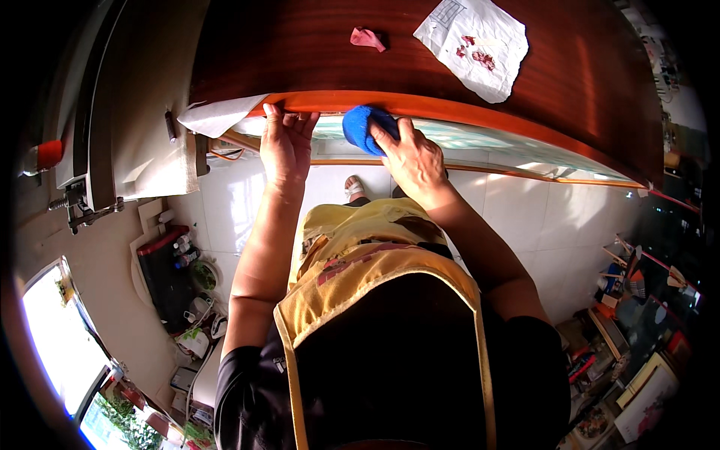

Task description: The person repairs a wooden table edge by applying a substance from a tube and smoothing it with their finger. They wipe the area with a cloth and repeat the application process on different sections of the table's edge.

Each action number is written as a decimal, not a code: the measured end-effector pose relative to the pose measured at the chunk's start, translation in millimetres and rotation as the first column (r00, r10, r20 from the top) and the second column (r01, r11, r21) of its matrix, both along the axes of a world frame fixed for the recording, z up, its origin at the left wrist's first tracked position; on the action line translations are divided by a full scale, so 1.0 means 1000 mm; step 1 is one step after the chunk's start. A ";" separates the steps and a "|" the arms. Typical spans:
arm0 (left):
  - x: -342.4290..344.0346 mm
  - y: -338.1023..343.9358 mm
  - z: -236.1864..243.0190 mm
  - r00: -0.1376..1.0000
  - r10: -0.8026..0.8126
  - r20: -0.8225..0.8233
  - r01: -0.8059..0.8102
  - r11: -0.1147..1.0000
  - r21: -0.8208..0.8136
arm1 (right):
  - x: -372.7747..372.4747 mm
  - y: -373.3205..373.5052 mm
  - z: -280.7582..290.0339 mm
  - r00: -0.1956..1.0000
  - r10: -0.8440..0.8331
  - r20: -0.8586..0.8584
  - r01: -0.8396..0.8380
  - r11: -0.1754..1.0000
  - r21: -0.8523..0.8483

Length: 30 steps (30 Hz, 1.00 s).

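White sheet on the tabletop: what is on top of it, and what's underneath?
The white sheet bears dark red bits or stains; I can't tell which. Red-brown tabletop shows around it; anything directly beneath is covered.

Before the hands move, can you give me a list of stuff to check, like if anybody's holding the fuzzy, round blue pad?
1. Fuzzy, round blue pad in the right hand: ok, thumb and fingers are on it.
2. Left hand at the glossy orange-brown wooden edge: ok, the fingertips are there.
3. Blue pad pressed on that edge: cannot tell, they only overlap in this view.
4. Crumpled white paper away from both hands: ok, it lies apart.
5. Dark red-brown wooden top free of scraps: not ok, a small crumpled pink scrap lies there.
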<state>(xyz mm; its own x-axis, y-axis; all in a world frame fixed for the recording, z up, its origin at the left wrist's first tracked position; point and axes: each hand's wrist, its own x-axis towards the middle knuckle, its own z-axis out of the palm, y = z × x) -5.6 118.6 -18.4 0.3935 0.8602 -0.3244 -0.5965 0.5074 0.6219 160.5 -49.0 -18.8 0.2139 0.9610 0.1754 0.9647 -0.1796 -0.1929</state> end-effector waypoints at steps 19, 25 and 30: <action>0.003 -0.003 0.006 0.999 -0.034 0.040 0.036 0.999 -0.038 | 0.079 -0.021 0.105 0.892 -0.213 -0.399 0.386 0.818 0.427; 0.003 -0.001 0.000 0.999 -0.028 0.032 0.029 0.999 -0.028 | 0.089 0.145 0.160 0.988 0.106 -0.109 -0.022 0.808 0.588; -0.011 0.001 -0.011 0.998 -0.051 0.045 0.051 0.999 0.004 | 0.086 0.228 0.152 0.945 0.231 -0.231 -0.176 0.956 0.236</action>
